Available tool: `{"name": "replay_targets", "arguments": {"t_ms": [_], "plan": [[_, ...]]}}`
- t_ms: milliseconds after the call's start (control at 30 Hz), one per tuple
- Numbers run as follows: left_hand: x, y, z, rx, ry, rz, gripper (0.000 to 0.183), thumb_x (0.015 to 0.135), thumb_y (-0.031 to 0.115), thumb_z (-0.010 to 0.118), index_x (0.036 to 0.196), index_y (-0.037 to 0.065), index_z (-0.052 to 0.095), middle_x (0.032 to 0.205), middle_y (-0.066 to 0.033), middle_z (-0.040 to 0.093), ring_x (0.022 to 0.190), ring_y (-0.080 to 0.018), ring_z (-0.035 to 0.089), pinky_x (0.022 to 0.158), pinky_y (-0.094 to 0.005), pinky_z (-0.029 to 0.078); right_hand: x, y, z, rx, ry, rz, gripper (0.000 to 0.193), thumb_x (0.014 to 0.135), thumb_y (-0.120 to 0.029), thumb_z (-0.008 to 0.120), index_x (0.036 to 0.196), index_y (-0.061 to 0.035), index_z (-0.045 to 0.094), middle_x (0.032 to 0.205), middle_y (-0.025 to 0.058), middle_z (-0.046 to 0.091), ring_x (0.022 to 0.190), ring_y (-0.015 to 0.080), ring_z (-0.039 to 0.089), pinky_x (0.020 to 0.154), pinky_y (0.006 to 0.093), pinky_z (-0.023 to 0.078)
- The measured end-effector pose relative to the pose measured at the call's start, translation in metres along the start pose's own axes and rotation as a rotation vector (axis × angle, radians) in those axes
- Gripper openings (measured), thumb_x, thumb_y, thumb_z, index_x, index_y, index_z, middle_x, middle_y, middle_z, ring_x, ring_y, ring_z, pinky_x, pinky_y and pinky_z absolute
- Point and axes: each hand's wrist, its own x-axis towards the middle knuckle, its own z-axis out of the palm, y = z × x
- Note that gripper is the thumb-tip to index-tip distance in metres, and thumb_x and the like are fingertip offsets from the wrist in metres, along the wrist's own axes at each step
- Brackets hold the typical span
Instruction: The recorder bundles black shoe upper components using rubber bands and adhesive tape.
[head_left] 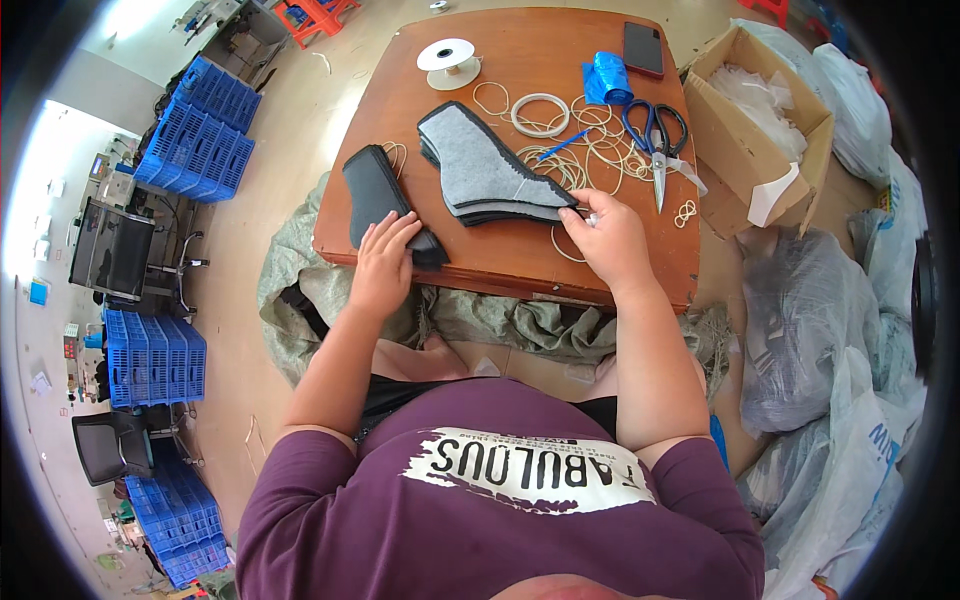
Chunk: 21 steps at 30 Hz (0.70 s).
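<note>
- Resting L hand (384,262) on dark stack (374,190) at table's (560,40) near-left edge, fingers outstretched, slightly parted, not gripping.
- Pinching R tip of grey stack (470,160) btwn thumb & fingertips of R hand (610,238), nearly closed.
- Lying mid-table, just R of dark stack: grey stack.
- Beyond: pale cord (560,168), 1 pr scissors (659,178), 1 white spool (448,62), phone (643,48).

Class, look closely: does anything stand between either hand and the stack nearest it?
Nothing visible does: the left hand rests on the black stack, and the right hand touches the tip of the grey stack. The scissors lie farther off, not between.
</note>
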Motion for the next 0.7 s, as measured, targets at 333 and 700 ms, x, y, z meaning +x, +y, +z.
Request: {"name": "replay_targets", "arguments": {"t_ms": [333, 700], "plan": [[0.043, 0.024, -0.050, -0.115, 0.065, 0.081, 0.046, 0.068, -0.005, 0.053, 0.110, 0.005, 0.068, 0.122, -0.0131, 0.064, 0.117, -0.0350, 0.057, 0.101, -0.0448, 0.045, 0.001, 0.003, -0.003, -0.053, 0.030, -0.037, 0.034, 0.080, -0.023, 0.073, 0.107, -0.0030, 0.069, 0.088, 0.0157, 0.072, 0.078, 0.0265, 0.069, 0.073, 0.0358, 0.053], [0.122, 0.112, -0.014, -0.130, 0.040, 0.375, 0.021, 0.080, 0.015, 0.065, 0.100, 0.011, 0.070, 0.103, -0.0044, 0.067, 0.096, -0.0260, 0.065, 0.080, -0.0374, 0.055, 0.003, 0.004, -0.004, 0.023, 0.006, -0.009, 0.032, 0.080, -0.023, 0.073, 0.107, -0.0048, 0.070, 0.087, 0.0156, 0.071, 0.078, 0.0269, 0.069, 0.073, 0.0357, 0.053]]}}
